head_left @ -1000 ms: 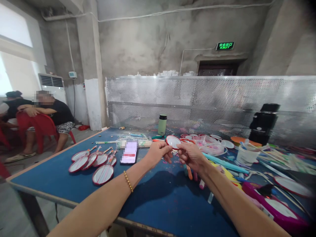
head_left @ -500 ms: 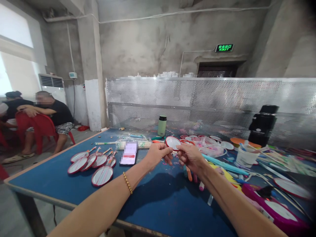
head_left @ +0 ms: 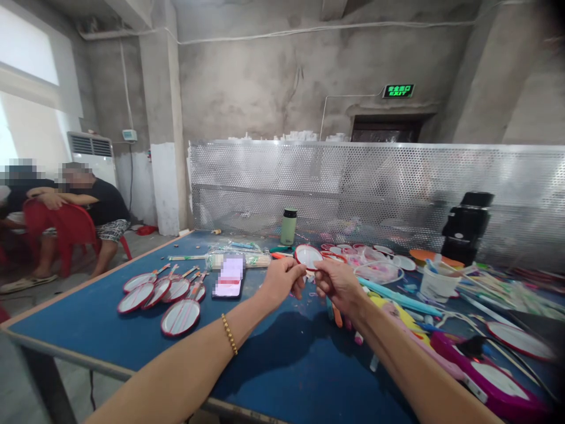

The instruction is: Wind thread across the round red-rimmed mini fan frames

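A round white disc with a red rim [head_left: 308, 255] is held up above the table's middle. My right hand [head_left: 339, 284] pinches its lower right edge between thumb and fingers. My left hand [head_left: 282, 280], a gold bead bracelet on its wrist, is closed at the lower left edge, thumb against fingers. The fingers partly hide the disc's lower edge. To the left, several similar red-rimmed discs with short sticks [head_left: 180, 318] lie grouped on the blue table [head_left: 265, 359]. A phone with a lit screen [head_left: 228, 275] lies left of my left hand.
A green bottle [head_left: 288, 227] stands behind the hands. At right are a white tub [head_left: 436, 284], a black flask [head_left: 468, 227], a purple-framed item [head_left: 494, 380] and many loose sticks. A perforated metal screen [head_left: 265, 182] borders the back. Two people sit at far left.
The view has shifted slightly. Both hands stay at the disc, and its face is tilted a little differently. The grouped discs and phone keep their places on the table.
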Demonstrator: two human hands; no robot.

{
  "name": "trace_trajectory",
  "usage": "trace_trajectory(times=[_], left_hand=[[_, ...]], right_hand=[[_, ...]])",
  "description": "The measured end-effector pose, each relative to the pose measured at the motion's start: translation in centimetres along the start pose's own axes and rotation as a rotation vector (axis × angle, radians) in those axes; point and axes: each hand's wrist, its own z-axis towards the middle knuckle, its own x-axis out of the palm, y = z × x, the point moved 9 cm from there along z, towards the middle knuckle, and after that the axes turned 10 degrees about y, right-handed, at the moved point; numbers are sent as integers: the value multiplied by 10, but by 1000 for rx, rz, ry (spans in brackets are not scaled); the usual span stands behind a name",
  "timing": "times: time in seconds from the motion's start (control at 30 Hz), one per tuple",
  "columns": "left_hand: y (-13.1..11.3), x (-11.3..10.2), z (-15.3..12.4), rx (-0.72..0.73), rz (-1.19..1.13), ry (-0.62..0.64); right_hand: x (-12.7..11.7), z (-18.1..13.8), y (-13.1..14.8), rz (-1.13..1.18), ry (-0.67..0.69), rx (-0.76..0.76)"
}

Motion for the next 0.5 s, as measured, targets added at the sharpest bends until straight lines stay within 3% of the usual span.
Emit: trace_trajectory(times=[0.2,0.37,0.5], left_hand=[[-2,-5,2,-30,55,36],[-9,-28,0,-47,63,-99],[-13,-33,2,-17,143,-120]], right_hand=[[1,2,4,-89,46,-28],[6,2,6,-257,90,-58],[10,5,1,-374,127,-66]])
